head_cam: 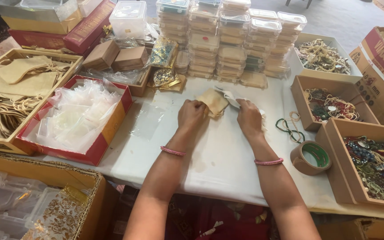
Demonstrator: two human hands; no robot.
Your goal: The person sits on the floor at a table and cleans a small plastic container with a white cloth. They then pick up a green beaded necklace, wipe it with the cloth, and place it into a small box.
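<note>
head camera view, looking down at a white-covered table (227, 155). left hand (191, 114) is curled closed, pinching the near edge of a small tan cloth pouch (213, 101) that lies at the table's middle. right hand (249, 118) is also closed, gripping a white card or packet (230, 97) whose tip touches the pouch mouth; what else it holds cannot be told. green and pale bead loops (290, 126) lie loose just beside the right hand, with a roll of brown tape (311, 157) near the wrist. stacked clear lidded boxes (227, 40) stand behind. risk, as a judgement: the soft pouch mouth could fold shut and the card snag, or a sleeve-free wrist could sweep the beads off.
</note>
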